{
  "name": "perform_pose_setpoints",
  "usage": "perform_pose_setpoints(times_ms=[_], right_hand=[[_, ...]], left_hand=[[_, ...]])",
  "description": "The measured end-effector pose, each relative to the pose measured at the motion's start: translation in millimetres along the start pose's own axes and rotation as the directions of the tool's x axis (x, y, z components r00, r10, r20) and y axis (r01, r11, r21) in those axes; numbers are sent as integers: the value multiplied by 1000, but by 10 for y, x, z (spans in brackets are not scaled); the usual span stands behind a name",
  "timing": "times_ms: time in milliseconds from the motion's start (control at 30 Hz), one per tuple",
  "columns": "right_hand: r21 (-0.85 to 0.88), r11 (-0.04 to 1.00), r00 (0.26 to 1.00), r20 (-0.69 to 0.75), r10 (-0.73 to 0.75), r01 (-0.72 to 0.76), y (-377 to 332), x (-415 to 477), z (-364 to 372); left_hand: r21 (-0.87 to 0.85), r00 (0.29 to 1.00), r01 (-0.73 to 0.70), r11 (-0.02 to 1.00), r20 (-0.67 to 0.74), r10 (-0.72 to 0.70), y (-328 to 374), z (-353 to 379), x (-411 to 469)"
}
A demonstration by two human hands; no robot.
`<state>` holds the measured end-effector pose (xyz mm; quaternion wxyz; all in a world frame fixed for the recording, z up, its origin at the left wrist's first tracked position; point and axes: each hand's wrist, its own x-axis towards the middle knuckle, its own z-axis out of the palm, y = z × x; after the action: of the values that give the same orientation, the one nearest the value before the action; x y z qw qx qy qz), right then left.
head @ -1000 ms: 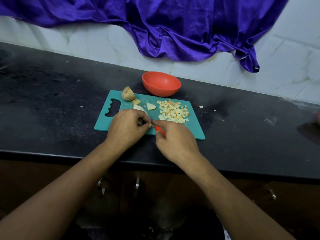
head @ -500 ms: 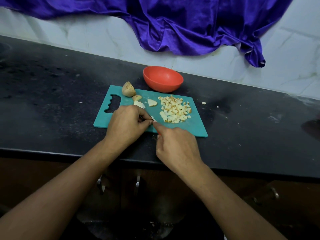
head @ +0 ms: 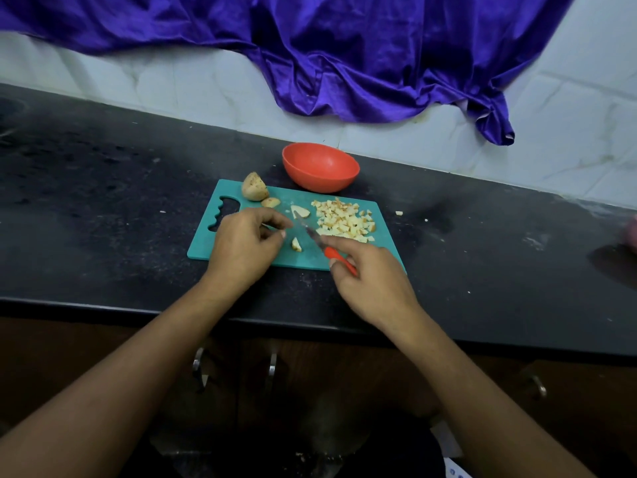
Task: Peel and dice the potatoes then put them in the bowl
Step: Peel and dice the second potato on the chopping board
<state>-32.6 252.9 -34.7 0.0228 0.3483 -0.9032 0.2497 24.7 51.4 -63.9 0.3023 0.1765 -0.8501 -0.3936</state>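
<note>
A teal cutting board (head: 282,198) lies on the black counter. My left hand (head: 246,243) rests on its near left part, fingers curled around a pale potato piece that barely shows. My right hand (head: 372,281) grips a knife by its red handle (head: 339,258); the blade (head: 308,231) points up-left between the hands. A small cut piece (head: 295,244) lies beside the blade. A pile of diced potato (head: 344,219) covers the board's right part. An unpeeled potato chunk (head: 254,192), a small piece (head: 270,202) and a slice (head: 300,211) sit toward the back. Behind the board stands the empty red bowl (head: 320,167).
A purple cloth (head: 344,63) hangs on the tiled wall behind the counter. A stray potato bit (head: 399,212) lies right of the board. The counter's front edge (head: 138,308) runs just below my wrists, with cabinet handles (head: 272,363) underneath. Something pink (head: 632,232) shows at the far right.
My hands have drawn apart. The right hand moved back to the right with the knife, so its red handle shows again, and a cut piece now lies on the board between them.
</note>
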Motion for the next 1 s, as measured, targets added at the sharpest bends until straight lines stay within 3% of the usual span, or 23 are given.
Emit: perform_pose_setpoints(times_ms=[233, 467, 700, 867, 1000], right_hand=[[-174, 973, 986, 102, -135, 151, -84, -74, 61], [-241, 970, 999, -32, 15, -22, 202, 43, -7], [-174, 984, 991, -131, -1, -22, 251, -5, 89], [-124, 992, 988, -154, -6, -14, 288, 19, 95], [-105, 994, 988, -156, -3, -14, 308, 13, 88]], left_hand=[[-25, 995, 1, 1000, -96, -4, -39, -2, 24], [9, 998, -25, 1000, -62, 25, -26, 9, 23], [207, 989, -148, 967, 9, 150, 82, 36, 222], [530, 947, -321, 785, 154, 283, 214, 176, 593], [733, 922, -368, 572, 366, 123, 261, 294, 818]])
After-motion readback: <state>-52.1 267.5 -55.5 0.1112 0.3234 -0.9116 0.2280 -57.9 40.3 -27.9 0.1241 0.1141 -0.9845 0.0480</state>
